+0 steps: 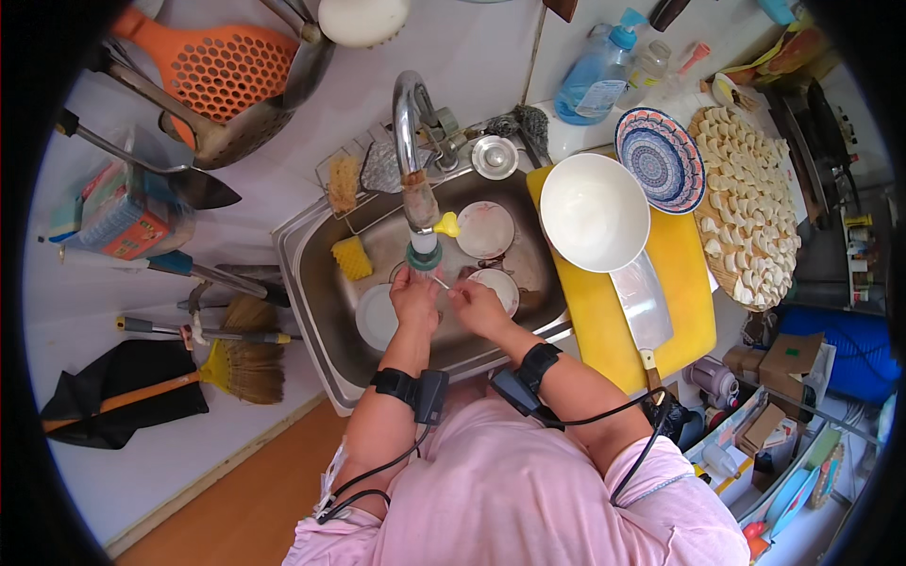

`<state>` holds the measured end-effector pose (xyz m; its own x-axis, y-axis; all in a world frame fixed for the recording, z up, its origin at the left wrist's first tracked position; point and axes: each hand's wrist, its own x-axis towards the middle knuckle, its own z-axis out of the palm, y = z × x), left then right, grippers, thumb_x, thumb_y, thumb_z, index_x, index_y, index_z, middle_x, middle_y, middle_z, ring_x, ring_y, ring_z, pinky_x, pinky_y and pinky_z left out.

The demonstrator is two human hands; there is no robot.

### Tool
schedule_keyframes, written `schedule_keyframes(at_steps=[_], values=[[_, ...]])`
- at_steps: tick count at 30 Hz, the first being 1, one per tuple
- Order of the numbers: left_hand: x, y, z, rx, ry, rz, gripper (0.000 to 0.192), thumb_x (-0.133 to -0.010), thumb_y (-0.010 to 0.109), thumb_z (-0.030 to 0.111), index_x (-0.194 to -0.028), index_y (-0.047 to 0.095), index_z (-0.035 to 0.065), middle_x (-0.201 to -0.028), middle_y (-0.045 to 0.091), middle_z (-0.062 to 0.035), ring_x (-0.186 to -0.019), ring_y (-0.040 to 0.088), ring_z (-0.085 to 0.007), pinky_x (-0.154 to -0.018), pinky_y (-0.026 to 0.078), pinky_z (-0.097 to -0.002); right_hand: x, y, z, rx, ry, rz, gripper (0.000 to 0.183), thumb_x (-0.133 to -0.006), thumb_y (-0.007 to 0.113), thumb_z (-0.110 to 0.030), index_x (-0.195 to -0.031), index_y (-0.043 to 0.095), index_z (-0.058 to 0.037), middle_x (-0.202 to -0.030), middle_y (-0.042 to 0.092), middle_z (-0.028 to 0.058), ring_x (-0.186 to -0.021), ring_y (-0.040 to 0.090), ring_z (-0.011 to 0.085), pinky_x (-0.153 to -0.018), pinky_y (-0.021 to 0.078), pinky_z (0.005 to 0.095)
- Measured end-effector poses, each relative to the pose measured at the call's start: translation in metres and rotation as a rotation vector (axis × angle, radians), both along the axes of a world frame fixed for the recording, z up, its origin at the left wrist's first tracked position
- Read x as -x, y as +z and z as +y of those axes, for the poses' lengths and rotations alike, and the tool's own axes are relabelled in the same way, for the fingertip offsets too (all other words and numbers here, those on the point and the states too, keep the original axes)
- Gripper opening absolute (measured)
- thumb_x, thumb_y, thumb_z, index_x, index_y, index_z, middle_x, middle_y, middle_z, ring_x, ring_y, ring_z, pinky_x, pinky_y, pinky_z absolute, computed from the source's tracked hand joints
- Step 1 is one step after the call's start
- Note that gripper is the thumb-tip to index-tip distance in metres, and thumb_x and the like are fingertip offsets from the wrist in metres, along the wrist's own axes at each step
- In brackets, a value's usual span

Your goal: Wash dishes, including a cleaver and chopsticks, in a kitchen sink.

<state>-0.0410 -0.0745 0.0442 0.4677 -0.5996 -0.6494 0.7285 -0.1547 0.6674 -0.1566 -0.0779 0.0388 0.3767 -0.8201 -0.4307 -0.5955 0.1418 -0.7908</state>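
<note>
Beneath the faucet nozzle (423, 256), my left hand (416, 301) is at a thin, light-coloured, stick-like item (441, 283). My right hand (478, 305) pinches its other end; what the item is cannot be told. Both hands are over the steel sink (453, 347). In the basin lie a white dish (376, 316) below my left hand, a small patterned dish (485, 230) behind, and another small dish (501, 289) partly behind my right hand. A yellow sponge (352, 257) rests at the basin's left side.
Right of the sink, a yellow cutting board (679, 283) bears a white bowl (594, 212) and a cleaver (643, 304). A patterned bowl (660, 160) and a board of dumplings (743, 205) stand beyond. Utensils, including an orange skimmer (226, 71), hang left. A sink strainer (495, 157) sits behind the basin.
</note>
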Motion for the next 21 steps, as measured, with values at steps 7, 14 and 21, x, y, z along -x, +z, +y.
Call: schedule_keyframes(at_steps=[7,14,21], values=[[0.017,-0.009,0.012,0.208,-0.036,0.091,0.028,-0.077,0.045,-0.006,-0.101,0.043,0.0061,-0.094,0.052,-0.0075,-0.09,0.051,-0.019,-0.075,0.044,-0.0314,0.001,-0.032,-0.001,0.1,-0.38,-0.119,0.024,-0.077,0.051,-0.017,-0.095,0.055,-0.0014,-0.085,0.058,0.0169,-0.079,0.056,0.0306,-0.072,0.0427,0.0344],[0.009,0.008,0.011,0.154,0.006,-0.333,0.02,-0.084,0.042,0.008,-0.103,0.048,0.0042,-0.088,0.053,-0.0021,-0.078,0.049,-0.0102,-0.067,0.04,-0.0225,-0.047,-0.042,-0.021,0.274,-0.386,-0.532,0.02,-0.078,0.048,-0.009,-0.094,0.056,-0.0021,-0.082,0.058,0.011,-0.071,0.056,0.0222,-0.064,0.0449,0.0301],[-0.016,0.006,0.026,0.077,0.027,-0.295,0.018,-0.088,0.036,0.009,-0.1,0.047,0.002,-0.094,0.051,-0.0058,-0.081,0.05,-0.0136,-0.07,0.041,-0.0245,-0.07,0.01,-0.036,-0.808,-0.68,-1.069,0.01,-0.08,0.042,-0.006,-0.082,0.051,-0.0054,-0.071,0.053,0.005,-0.055,0.049,0.0119,-0.048,0.0389,0.0226]])
